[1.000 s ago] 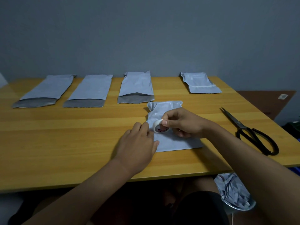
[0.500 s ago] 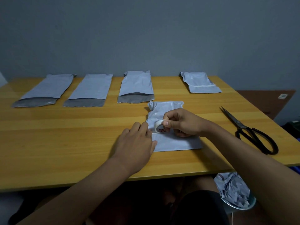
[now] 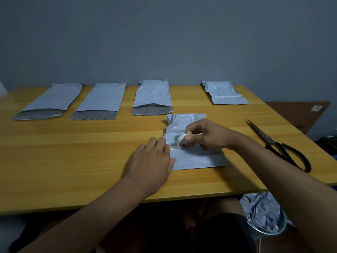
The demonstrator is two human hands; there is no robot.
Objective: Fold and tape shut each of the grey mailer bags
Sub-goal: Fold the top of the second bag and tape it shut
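Five grey mailer bags and a roll of white tape on the table.

The near bag (image 3: 195,157) lies flat, folded, its top end crumpled, with the tape roll (image 3: 182,141) standing on edge on it and a short strip of tape drawn out leftward along the fold. Three bags (image 3: 51,99) (image 3: 102,99) (image 3: 153,95) lie in a row at the far edge, flaps open and showing darker grey lining. A fifth bag (image 3: 224,94), far right, lies folded with a tape strip across it.

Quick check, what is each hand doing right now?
Left hand: open, fingers flat, pressing the tape end onto the mailer.
Right hand: holding the tape roll.
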